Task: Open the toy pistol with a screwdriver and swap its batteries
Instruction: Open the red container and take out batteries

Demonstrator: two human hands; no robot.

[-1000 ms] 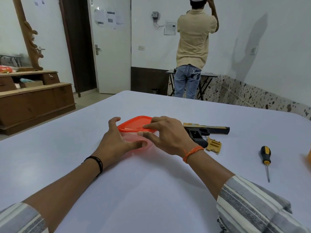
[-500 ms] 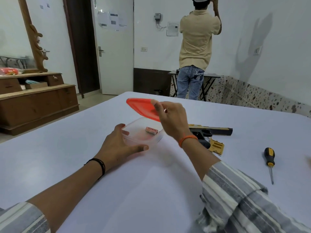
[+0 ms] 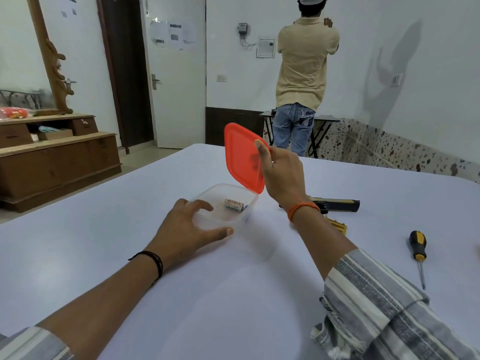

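A clear plastic box (image 3: 250,203) stands open on the white table (image 3: 207,294), with batteries (image 3: 233,205) lying inside. My left hand (image 3: 187,229) grips the box's near side, thumb along the front and fingers over the rim. My right hand (image 3: 281,175) holds the red lid (image 3: 241,157) almost upright above the box, thumb on its face. The black and gold toy pistol (image 3: 337,204) lies behind my right wrist, partly hidden, with its gold battery cover (image 3: 337,226) beside it. A black and yellow screwdriver (image 3: 418,249) lies to the right.
A person (image 3: 304,74) stands at the far wall with their back to me, next to a small folding table (image 3: 322,126). A wooden dresser (image 3: 52,157) is at the left, and a white door (image 3: 176,87) behind it.
My right hand has pulled the red lid off the box and raised it from flat to nearly upright. The batteries inside have come into sight. My left hand has stayed on the box.
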